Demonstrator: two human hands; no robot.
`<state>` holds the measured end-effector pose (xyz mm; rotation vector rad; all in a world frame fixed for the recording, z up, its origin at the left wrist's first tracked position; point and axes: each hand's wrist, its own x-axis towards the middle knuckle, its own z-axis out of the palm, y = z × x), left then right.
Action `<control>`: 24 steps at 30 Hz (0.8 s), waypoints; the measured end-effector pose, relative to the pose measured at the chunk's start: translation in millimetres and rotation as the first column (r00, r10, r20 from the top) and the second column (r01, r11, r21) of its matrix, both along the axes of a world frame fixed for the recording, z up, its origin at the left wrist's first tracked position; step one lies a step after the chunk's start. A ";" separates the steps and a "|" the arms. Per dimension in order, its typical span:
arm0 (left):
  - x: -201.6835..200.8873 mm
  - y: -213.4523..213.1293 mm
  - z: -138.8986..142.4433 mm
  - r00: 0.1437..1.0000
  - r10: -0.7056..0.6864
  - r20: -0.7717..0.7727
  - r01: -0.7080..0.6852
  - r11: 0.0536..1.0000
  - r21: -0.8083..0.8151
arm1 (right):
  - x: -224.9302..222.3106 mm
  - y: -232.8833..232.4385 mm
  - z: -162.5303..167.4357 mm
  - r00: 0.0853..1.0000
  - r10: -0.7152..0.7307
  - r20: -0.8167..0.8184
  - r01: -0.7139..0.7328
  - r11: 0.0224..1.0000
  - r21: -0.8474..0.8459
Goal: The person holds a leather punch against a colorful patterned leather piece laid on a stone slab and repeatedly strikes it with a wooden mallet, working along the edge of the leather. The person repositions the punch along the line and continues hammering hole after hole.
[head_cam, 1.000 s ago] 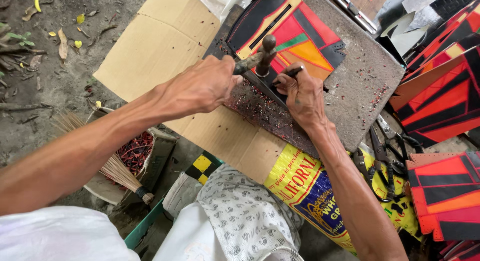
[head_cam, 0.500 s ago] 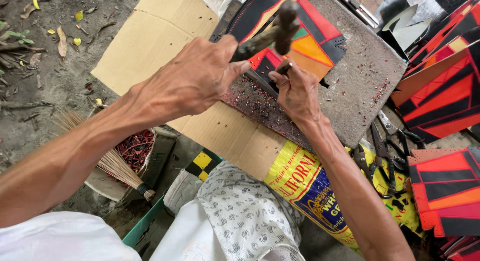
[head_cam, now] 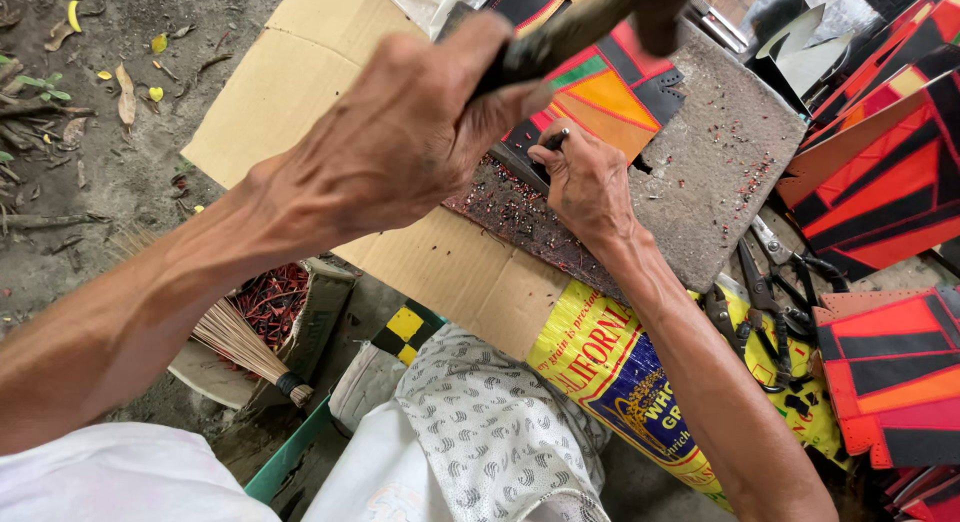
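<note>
**Inspector:** State of each grip?

**Assistant:** Left hand (head_cam: 400,142) is clenched round the handle of a raised hammer (head_cam: 590,17), its head near the top edge of view. Right hand (head_cam: 590,182) is pinched together on a small dark punch (head_cam: 556,139), stood on the edge of the orange, red and black patterned piece (head_cam: 605,97), which lies on the grey slab (head_cam: 720,172), itself on cardboard (head_cam: 290,72).

**Inspector:** Recommendation for the blow?

**Assistant:** In my judgement: keep the punch upright, fingers low on the shaft, strike squarely on its top. A glancing hit risks the knuckles. The piece should stay flat. Pliers (head_cam: 765,302) lie near the right forearm, apart from the work.
</note>
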<state>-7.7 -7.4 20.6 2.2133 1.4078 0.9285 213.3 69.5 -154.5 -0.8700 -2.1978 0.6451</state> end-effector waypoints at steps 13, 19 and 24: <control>-9.5 -6.7 -41.0 0.962 0.085 -0.259 -0.177 0.919 -0.353 | -0.8 2.8 -7.8 1.000 -0.010 -0.006 0.010 1.000 -0.001; -4.4 -2.7 -85.7 0.921 0.007 -0.389 -0.197 0.871 -0.451 | 6.1 4.7 -15.7 0.965 -0.235 -0.113 0.189 0.930 -0.314; 3.4 -5.5 -100.3 0.909 -0.026 -0.416 -0.178 0.878 -0.445 | 18.7 2.5 -13.2 0.960 -0.100 -0.263 -0.017 0.912 -0.410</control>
